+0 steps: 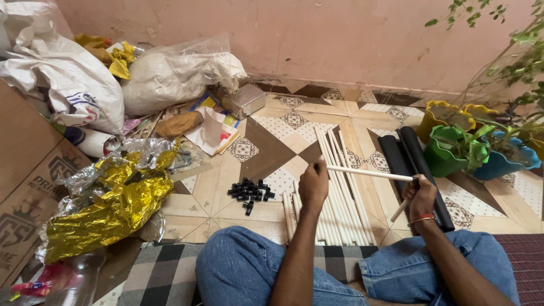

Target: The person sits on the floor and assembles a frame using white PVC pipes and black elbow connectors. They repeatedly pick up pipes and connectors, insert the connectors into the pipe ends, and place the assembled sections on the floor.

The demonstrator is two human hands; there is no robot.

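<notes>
left hand [313,184] and right hand [420,196] grip white rod [368,173], gold foil wrapper [116,209] left

Crumpled gold foil [107,212], white sacks [170,76], potted plants [470,150] (green, blue, yellow pots) against the pink wall [340,39].

A person sits cross-legged in blue jeans, both bare forearms reaching forward over the knees. The left hand [313,184] is raised with its back to the camera, fingers curled closed in a pinch at the top. The right hand [420,197] sits lower and further out, its fingers folded into a loose fist, a thin orange band around the wrist. The two hands are held well apart, level with each other above the lap.
</notes>
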